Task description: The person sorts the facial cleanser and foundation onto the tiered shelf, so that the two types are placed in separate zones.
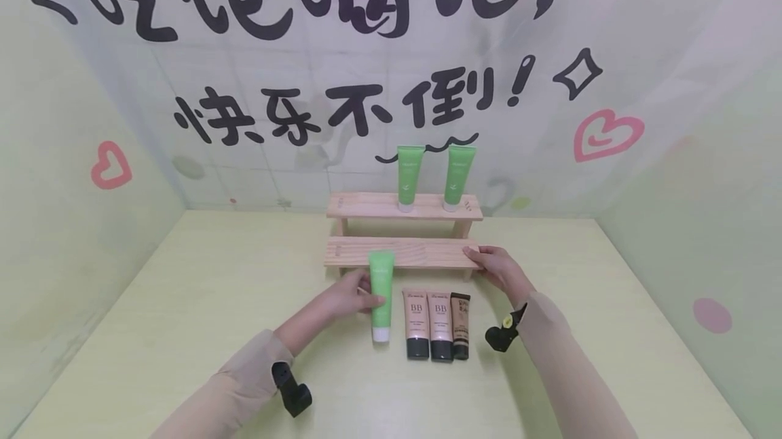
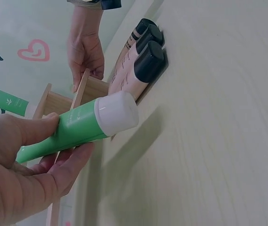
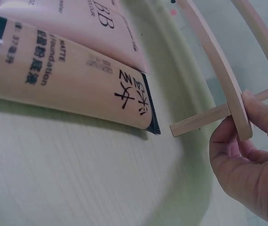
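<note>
Pale wooden two-tier stand [image 1: 366, 205]; on top, two upright green white-capped tubes [image 1: 409, 178] [image 1: 459, 178]. Left hand [image 1: 351, 294] holding third green tube [image 1: 381, 279]. Right hand [image 1: 502, 268] gripping lower shelf [image 1: 440, 253]. Lying: three beige-toned black-capped tubes [image 1: 417, 320] [image 1: 440, 320] [image 1: 460, 323].

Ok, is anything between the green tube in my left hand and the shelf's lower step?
Nothing visible stands between the green tube in your left hand and the lower step; the makeup tubes lie to the right.
</note>
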{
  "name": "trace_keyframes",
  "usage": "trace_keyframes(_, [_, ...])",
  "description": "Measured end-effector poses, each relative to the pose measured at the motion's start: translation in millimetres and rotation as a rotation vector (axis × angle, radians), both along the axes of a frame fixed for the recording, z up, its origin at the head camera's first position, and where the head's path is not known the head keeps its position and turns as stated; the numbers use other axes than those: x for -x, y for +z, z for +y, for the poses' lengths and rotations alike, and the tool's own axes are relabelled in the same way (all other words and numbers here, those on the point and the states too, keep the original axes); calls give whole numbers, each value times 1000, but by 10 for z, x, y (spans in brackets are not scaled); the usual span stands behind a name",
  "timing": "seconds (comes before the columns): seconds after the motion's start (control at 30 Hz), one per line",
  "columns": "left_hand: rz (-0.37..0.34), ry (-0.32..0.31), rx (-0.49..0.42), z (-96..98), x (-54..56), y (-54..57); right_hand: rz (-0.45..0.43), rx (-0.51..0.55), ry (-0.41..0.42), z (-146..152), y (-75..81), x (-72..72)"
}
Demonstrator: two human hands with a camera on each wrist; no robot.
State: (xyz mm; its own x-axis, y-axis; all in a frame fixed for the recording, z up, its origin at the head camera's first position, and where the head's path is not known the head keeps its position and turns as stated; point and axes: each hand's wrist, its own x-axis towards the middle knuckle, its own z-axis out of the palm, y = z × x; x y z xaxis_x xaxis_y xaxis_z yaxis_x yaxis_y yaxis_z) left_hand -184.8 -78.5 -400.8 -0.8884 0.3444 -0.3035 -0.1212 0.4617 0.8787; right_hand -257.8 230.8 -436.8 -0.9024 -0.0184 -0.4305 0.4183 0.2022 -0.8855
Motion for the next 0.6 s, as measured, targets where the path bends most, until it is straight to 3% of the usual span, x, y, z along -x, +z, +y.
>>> trace_keyframes(0.3, [34, 11, 17, -21, 63, 86, -24, -14, -41, -96, 191, -109])
trace_keyframes(0.6, [44, 36, -11, -11, 128, 160, -14, -8, -39, -89, 167, -91])
